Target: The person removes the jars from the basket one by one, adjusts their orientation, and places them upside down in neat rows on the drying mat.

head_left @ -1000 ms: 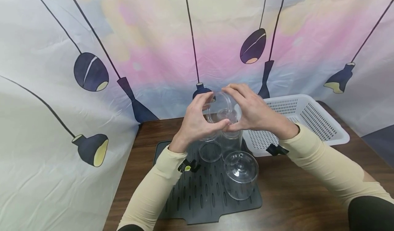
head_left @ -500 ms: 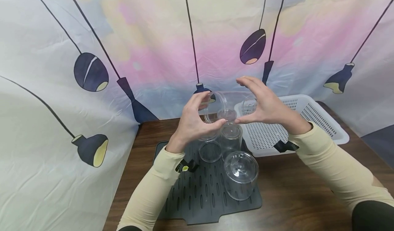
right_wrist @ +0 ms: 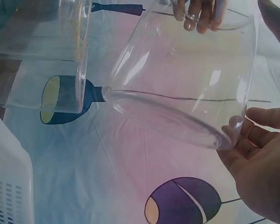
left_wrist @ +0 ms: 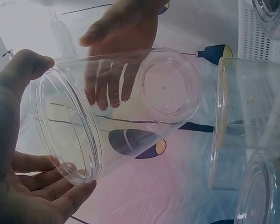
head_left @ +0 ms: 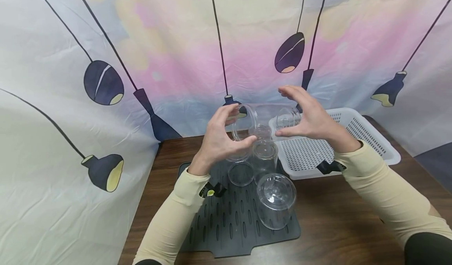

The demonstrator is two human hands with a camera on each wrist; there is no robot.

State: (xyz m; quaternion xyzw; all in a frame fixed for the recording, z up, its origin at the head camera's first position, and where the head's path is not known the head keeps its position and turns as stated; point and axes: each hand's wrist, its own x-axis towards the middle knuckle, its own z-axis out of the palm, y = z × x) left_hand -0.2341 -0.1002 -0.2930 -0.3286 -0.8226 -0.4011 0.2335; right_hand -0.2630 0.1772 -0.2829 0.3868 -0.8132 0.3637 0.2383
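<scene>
A clear plastic jar point(head_left: 265, 117) is held on its side above the mat, its wide rim to the left. My left hand point(head_left: 222, 135) grips that rim, thumb on one side and fingers on the other, as the left wrist view shows on the jar point(left_wrist: 126, 93). Near the base end, my right hand point(head_left: 312, 117) is spread in a wide curve about the jar. In the left wrist view the right thumb stands off the wall and the fingers show through the plastic. The right wrist view has fingers point(right_wrist: 261, 128) at the jar's edge; contact is hard to tell.
Several clear jars stand on a dark ridged drying mat point(head_left: 226, 233), among them an upturned jar point(head_left: 276, 202) in front. A white perforated basket point(head_left: 379, 139) stands at the back right of the brown wooden table point(head_left: 339, 222). A printed cloth backdrop point(head_left: 197, 41) hangs behind.
My right hand has moved from beside the rim to the right, toward the base end, and its fingers have spread wider. My left hand has kept the rim, shifting slightly left.
</scene>
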